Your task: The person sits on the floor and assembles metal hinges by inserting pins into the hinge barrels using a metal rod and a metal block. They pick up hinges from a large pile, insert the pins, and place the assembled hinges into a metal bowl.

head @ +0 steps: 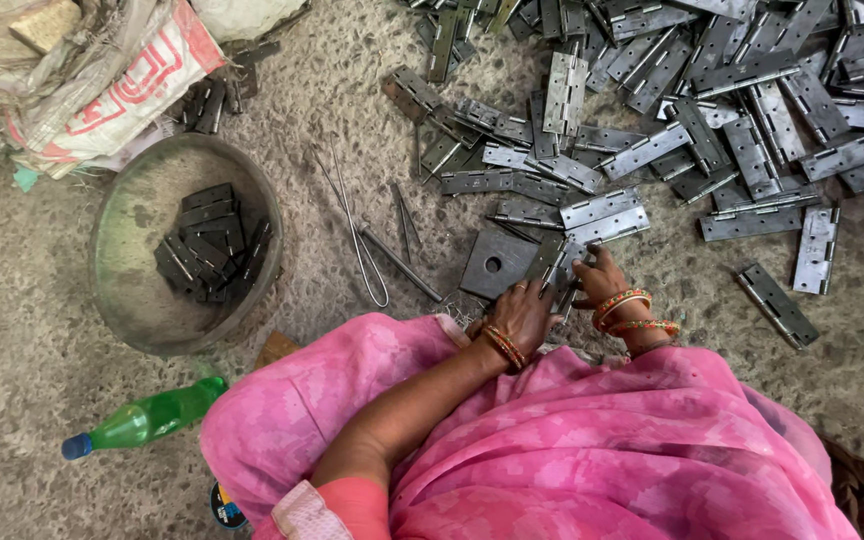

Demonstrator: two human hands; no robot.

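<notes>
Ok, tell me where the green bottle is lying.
In the head view the green bottle lies on its side at the lower left, on the floor just below the round metal bowl and beside the pink cloth.

A wide heap of hinges (712, 110) is spread across the upper right of the frame, reaching down towards the centre. At its lower edge, just below centre, both hands are found side by side: the left hand (524, 312) to the left, the right hand (600, 280) to its right, each on a hinge. A square plate (495, 262) lies just left of the left hand. Left of that, loose rods (392, 245) are scattered. A round pan (117, 250) sits at centre left, with hinge leaves (214, 245) piled in it. A sack (92, 70) is seen at the upper left, a bottle (147, 420) at the lower left, below the pan.
</notes>
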